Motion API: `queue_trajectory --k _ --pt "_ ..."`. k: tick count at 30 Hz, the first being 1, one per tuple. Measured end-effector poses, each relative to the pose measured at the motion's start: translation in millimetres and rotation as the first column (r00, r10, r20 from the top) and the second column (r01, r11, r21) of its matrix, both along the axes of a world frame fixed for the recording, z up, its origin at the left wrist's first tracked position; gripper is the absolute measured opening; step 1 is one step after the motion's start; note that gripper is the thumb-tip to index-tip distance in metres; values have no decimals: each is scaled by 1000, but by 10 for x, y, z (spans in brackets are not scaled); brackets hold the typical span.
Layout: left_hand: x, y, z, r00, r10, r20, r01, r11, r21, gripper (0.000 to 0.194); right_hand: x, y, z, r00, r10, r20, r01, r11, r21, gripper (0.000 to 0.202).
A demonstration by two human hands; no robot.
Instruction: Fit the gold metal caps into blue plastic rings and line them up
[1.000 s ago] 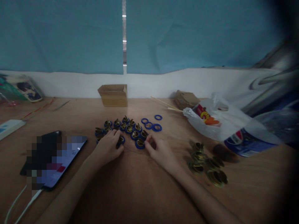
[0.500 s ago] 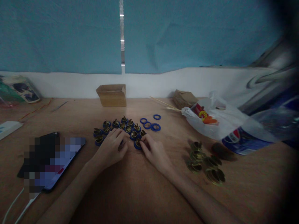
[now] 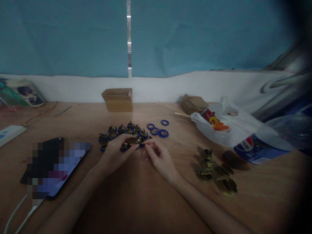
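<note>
The person's left hand [image 3: 116, 153] has its thumb and forefinger spread around a gold-coloured piece [image 3: 133, 140], held between them above the desk [image 3: 170, 201]. Half a second ago these fingertips were bunched closer together. The right hand [image 3: 161, 159] reaches in from the other side, its fingertips beside a dark blue edge [image 3: 139, 146] between the hands; whether its grip is clamped on that edge, I cannot tell. In the earlier frame, the right fingers were on a blue-rimmed piece at the near side of the cluster; that spot now shows bare wood.

The clustered pieces [image 3: 112, 129] lie just beyond and partly under the hands: round, shiny metal with upright folded flaps, each seated in a blue ring. Four loose blue rings [image 3: 163, 133], flat, smooth and matt, lie right of the cluster, unmoved. Further right are gold metal pieces [image 3: 206, 164] without blue rims, some overlapping.

The desk is brown wood with visible grain. At its back stand an open, straight-sided cardboard box [image 3: 119, 103] and a creased brown paper package [image 3: 194, 103]. A thin, crumpled white plastic bag [image 3: 234, 125] sits beside a clear bottle with a blue label [image 3: 259, 149]. At left lie two flat phones [image 3: 73, 162], partly pixelated.
</note>
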State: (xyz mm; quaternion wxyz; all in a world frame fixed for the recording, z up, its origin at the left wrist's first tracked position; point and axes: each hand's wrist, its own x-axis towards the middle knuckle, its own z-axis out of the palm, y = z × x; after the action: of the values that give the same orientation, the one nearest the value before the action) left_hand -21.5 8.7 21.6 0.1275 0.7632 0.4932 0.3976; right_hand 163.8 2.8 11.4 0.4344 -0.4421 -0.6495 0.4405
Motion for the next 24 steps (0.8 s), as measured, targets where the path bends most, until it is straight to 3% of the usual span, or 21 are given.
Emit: queue_trajectory --k 2,5,8,14,16,19,22,24 --pt "-63 37 77 973 167 157 -168 986 -10 24 6 -25 0 979 12 201 -42 989 143 19" --pt "-106 80 143 879 258 401 -241 966 -94 28 -18 -78 2 868 107 485 -283 910 305 22" --pt "-84 98 137 819 265 509 -221 964 -148 28 -52 -112 5 768 133 626 -430 833 349 28" --pt "-1 77 42 831 175 528 -110 982 -151 29 49 -110 84 676 111 729 -532 758 377 21" --pt "21 64 21 836 164 524 -85 982 -171 29 121 -102 132 686 109 719 -511 776 371 20" --pt "51 52 1 828 132 545 -18 978 -209 30 235 -65 185 741 86 666 -406 847 342 16" --pt "83 53 -15 806 128 578 70 949 -308 31 332 -15 193 785 146 601 -324 925 199 9" --pt "105 51 -24 785 150 601 128 910 -395 31 364 6 182 788 234 569 -339 937 84 4"
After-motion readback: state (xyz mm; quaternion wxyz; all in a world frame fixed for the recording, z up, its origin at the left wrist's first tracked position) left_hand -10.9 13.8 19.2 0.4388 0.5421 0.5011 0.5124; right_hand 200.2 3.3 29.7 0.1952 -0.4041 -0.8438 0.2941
